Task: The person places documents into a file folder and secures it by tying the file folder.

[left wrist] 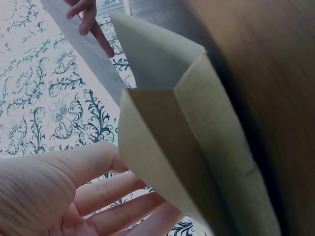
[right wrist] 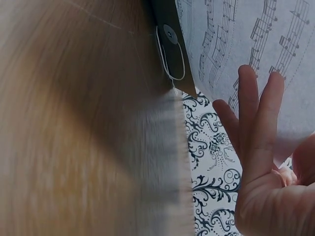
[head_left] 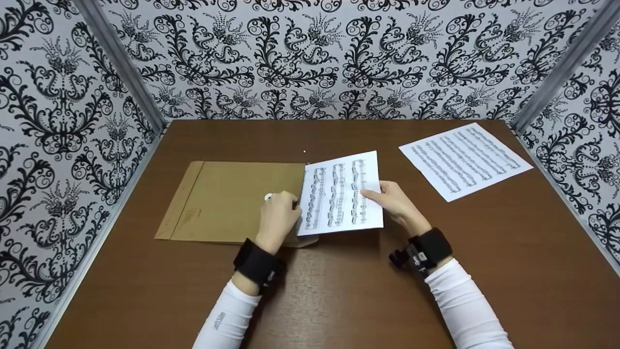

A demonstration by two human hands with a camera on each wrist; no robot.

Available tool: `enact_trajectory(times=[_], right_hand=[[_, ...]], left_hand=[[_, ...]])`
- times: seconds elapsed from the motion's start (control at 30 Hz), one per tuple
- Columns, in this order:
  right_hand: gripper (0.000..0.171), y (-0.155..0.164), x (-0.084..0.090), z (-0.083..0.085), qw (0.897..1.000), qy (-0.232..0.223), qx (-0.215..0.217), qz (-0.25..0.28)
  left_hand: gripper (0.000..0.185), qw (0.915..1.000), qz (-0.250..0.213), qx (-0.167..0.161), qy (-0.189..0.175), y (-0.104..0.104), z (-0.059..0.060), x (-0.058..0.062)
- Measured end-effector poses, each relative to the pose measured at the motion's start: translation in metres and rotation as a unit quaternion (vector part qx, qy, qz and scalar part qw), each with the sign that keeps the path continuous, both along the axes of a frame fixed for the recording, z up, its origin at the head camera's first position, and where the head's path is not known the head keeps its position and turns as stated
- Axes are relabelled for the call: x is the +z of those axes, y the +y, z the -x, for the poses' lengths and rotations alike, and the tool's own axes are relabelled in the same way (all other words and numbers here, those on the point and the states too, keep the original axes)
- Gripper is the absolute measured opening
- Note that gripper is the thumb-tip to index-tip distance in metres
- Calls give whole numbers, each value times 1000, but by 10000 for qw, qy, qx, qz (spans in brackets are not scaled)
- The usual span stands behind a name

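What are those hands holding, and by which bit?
The left hand holds the brown envelope by its open edge; the right hand holds a music sheet by the edge away from the envelope.

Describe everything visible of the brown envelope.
The envelope looks like brown kraft paper, creased near its left end, with faint reddish print and a white disc. It lies on the table, its open mouth facing right. The left hand grips the mouth's edge; sheet music overlaps that end in the head view, though whether any is inside is unclear.
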State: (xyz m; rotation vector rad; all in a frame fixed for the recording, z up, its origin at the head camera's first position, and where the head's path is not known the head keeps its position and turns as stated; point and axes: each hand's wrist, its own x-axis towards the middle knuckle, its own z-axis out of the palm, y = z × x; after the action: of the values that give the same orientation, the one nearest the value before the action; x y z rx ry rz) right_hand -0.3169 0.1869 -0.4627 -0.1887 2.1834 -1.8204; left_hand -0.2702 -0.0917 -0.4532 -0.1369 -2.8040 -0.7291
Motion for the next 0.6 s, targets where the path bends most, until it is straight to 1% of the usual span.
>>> enact_trajectory(times=[0.17,0.4,0.43,0.5,0.6], right_hand=[[41,-7,0,1,10000,-8,12,6],[39,-19,-3,2,9997,-84,-59,205],[39,-20,-3,2,9997,-78,-62,213],[40,-21,-4,3,9996,-78,-56,249],[40,-24,-6,4,9995,-105,-55,292]], left_hand=[[11,10000,23,2,-46,0,0,1],[40,9999,9,-93,-130,0,0,3],[41,9999,12,-99,-126,0,0,3],[36,9999,22,-91,-97,0,0,3],[21,9999,14,-67,-89,0,-1,2]])
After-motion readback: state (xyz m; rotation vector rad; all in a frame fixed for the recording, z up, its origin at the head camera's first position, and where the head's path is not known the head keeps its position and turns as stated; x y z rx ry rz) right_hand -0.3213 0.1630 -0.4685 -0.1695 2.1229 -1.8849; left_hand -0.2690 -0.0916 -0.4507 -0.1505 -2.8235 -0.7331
